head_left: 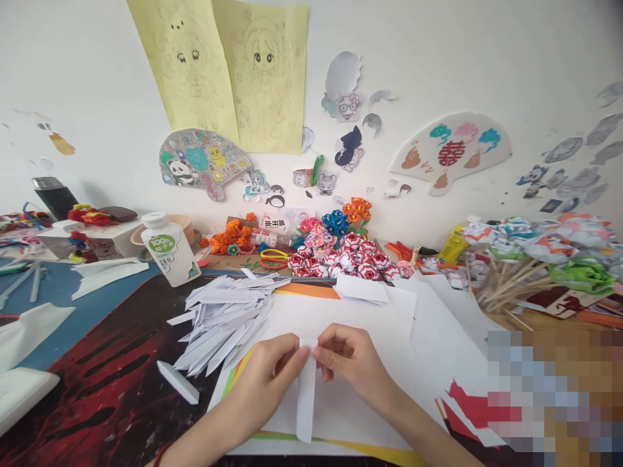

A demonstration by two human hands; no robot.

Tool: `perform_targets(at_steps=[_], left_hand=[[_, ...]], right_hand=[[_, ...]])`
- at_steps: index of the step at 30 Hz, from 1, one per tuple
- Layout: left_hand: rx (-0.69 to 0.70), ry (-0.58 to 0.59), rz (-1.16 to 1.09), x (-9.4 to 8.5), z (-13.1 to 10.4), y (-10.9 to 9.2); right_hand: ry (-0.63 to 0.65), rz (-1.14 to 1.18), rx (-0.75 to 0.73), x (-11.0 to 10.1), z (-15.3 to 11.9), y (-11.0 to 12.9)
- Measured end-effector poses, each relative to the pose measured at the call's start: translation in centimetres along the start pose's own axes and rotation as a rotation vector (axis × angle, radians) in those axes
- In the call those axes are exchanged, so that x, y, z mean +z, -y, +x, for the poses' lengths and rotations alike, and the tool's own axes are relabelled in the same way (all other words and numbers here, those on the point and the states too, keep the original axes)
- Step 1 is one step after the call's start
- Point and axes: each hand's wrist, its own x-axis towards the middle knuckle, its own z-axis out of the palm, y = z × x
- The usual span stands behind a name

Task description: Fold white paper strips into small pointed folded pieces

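Observation:
A narrow strip of white paper hangs upright between my hands, over larger white sheets on the desk. My left hand pinches its top left edge with thumb and forefinger. At the top right edge, the thumb and forefinger of my right hand are closed on the same strip. Beyond my left hand lies a heap of folded white paper strips. One loose folded paper piece rests apart from the heap on the dark mat.
A white bottle stands at the back left. Red-and-white paper flowers line the wall, with more flowers on sticks at right. Red paper scraps lie near my right forearm. A folded white paper stack sits behind my hands.

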Motion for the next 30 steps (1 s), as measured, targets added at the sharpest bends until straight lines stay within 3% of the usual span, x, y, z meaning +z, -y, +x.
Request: perform_targets(at_steps=[13, 30], left_hand=[[0.039, 0.016, 0.073, 0.21, -0.41, -0.35], [0.067, 0.033, 0.001, 0.3, -0.56, -0.51]], right_hand=[[-0.032, -0.003, -0.025, 0.09, -0.25, 0.24], [0.041, 0.077, 0.037, 0.18, -0.19, -0.32]])
